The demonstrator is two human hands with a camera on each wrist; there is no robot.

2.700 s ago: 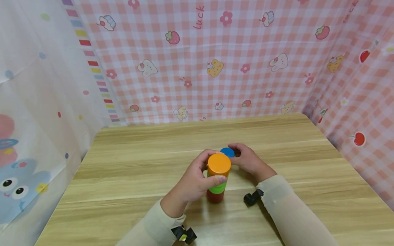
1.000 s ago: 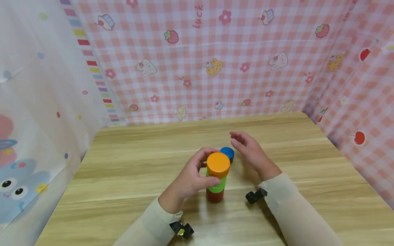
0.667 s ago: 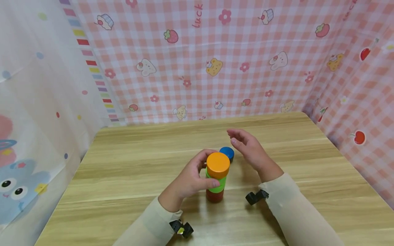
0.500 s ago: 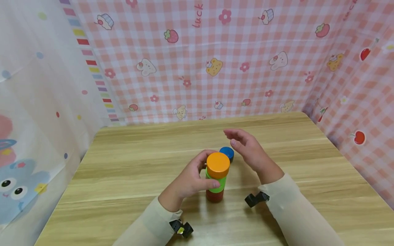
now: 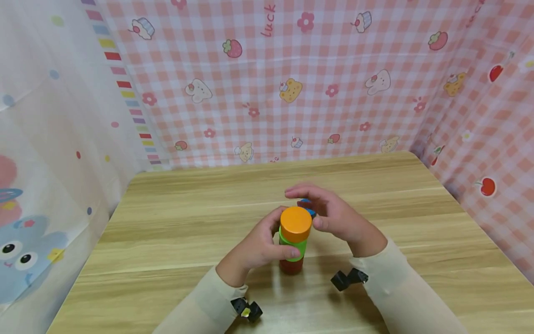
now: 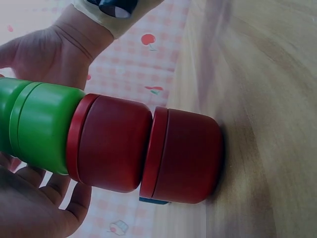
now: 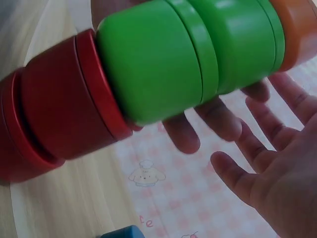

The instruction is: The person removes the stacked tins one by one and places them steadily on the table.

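A stack of small round lidded jars stands upright on the table: red jars (image 6: 116, 144) at the bottom, green jars (image 7: 153, 62) above, and an orange jar (image 5: 295, 223) on top. My left hand (image 5: 262, 248) holds the stack at the green part, thumb in front and fingers behind. My right hand (image 5: 333, 215) is beside the top of the stack, its fingers loosely bent and holding nothing. Behind the stack, a blue jar (image 7: 126, 233) stands on the table, mostly hidden in the head view by the orange jar and my right hand.
The wood-grain table (image 5: 187, 208) extends on both sides of the stack. Pink checked cloth (image 5: 258, 93) hangs behind and at the right; a white printed cloth (image 5: 50, 139) hangs at the left. Small black cameras (image 5: 349, 279) are strapped to both wrists.
My right hand left the blue jar, rose beyond it, then came left and nearer to the stack, now partly covering the blue jar. My left hand stays on the stack.
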